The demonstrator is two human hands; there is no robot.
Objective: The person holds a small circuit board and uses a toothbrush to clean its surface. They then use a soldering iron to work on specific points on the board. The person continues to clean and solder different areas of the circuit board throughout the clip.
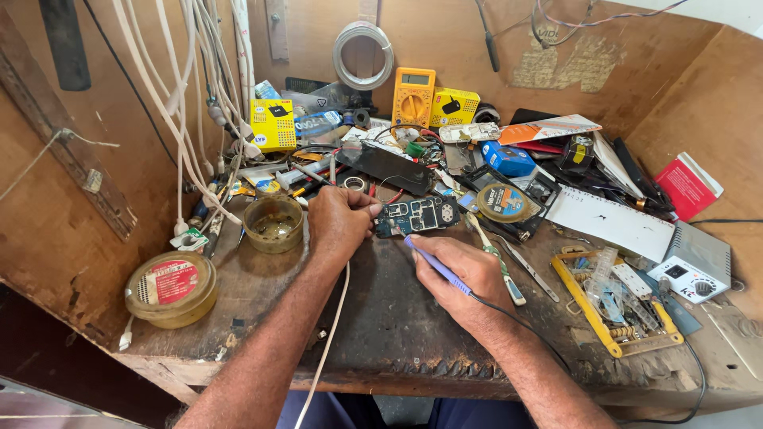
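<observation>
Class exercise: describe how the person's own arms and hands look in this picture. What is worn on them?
Both forearms are bare, with no sleeves in view. The left hand and the right hand wear no gloves; no watch, ring or bracelet shows on either.

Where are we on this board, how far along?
Done: bare dark-blue circuit board lies out on the worn wooden bench. In hand: left hand steadies it; right hand holds the purple-handled soldering iron, tip near its lower edge. Left: joints too small to judge.
</observation>
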